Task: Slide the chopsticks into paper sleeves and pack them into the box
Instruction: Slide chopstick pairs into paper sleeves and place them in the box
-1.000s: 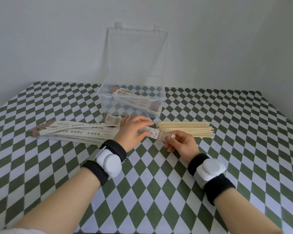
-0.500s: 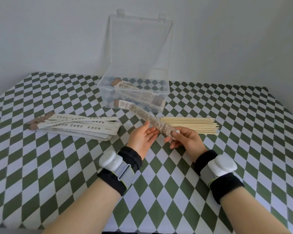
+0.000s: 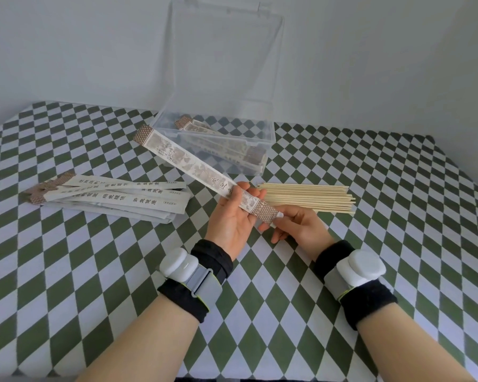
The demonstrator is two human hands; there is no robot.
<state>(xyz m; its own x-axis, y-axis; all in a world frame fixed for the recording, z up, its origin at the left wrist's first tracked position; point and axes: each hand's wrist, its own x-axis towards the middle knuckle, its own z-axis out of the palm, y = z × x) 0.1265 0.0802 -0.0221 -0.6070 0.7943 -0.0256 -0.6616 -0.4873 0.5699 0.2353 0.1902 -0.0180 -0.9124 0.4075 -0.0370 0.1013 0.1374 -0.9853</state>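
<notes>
Slanting up and to the left above the table, the sleeve [image 3: 193,168] was held in the air between both hands, its far patterned end reaching in front of the box's near left corner. The left hand [image 3: 232,216] lay palm up under the sleeve's near part, fingers [image 3: 253,198] loosely curled about it. The right hand [image 3: 298,230] pinched the near patterned end between thumb and forefinger, the other fingers folded below.

A second before, the sleeve had lain low by the table edge of the pile, with the left hand palm down over it; half a second before, it was already raised and tilted, and the left hand had turned palm up. Now it stood a little higher and its far end reached further left.

Just behind the right hand lay the chopsticks [image 3: 307,197], a bare bundle lying left to right on the table [image 3: 398,216]. To the left lay a loose pile [image 3: 108,201] of empty sleeves. The box [image 3: 213,139] stood behind, clear, its lid upright, with filled sleeves lying aslant in it. The raised sleeve crossed in front of the box's left wall. Both wrists wore black bands with white devices.
</notes>
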